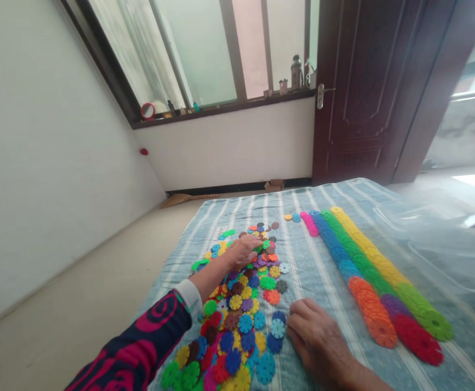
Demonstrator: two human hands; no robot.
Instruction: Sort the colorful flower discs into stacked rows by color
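Note:
My left hand [244, 252] reaches over a loose pile of flower-shaped plastic discs [235, 302] in many colours. Its fingers are stretched out and touch the far part of the pile, close to a green disc [265, 245]. My right hand [317, 338] rests on the striped cloth [302, 266], just right of the pile and beside a light blue disc [278, 328]. Its fingers are curled together, and whatever may be in them is hidden. Overlapping rows sorted by colour lie further right: yellow [365, 247], green [357, 255], blue [330, 239], orange [371, 312] and red [420, 339].
A clear plastic container [457, 255] stands at the right edge of the cloth. A short pink row [309, 224] lies at the far end, with single orange [288, 217] and blue discs [296, 218] nearby. Behind are a brown door [367, 92] and a window sill [229, 111] holding small items.

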